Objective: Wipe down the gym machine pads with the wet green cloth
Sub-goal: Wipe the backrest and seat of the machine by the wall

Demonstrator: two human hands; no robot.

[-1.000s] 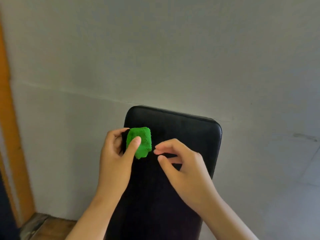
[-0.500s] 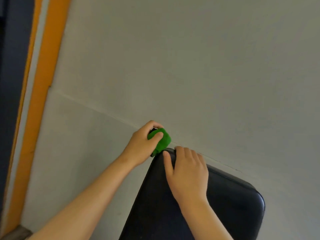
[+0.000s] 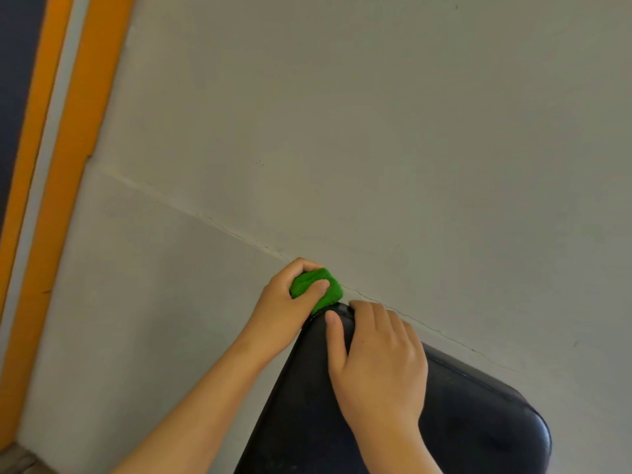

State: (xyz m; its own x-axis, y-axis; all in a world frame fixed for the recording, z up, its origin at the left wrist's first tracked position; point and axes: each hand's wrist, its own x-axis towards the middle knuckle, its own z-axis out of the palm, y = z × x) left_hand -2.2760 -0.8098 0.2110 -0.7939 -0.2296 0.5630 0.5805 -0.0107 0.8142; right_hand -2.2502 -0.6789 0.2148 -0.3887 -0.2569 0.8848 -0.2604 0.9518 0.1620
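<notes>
Gripping the green cloth (image 3: 331,291), the left hand (image 3: 284,313) has its fingers (image 3: 302,266) curled over the far side of the bunched wad and its thumb laid across the near side, so the cloth is squeezed into a small ball. The cloth sits at the top left corner of the black pad (image 3: 478,422), touching the pad's edge there, with the pale wall (image 3: 376,131) right behind it. Just to the right, the right hand (image 3: 378,367) holds the same top edge: its fingers (image 3: 374,314) are hooked over the far side of the pad and its thumb lies flat on the near face, pointing up toward the cloth. The two hands are close together but not touching. The pad is tilted in the view, its glossy surface running down to the right. A thin crack (image 3: 171,200) crosses the wall diagonally and passes behind both hands. Along the left side runs an orange trim (image 3: 82,131) in two bands with a pale strip between them.
</notes>
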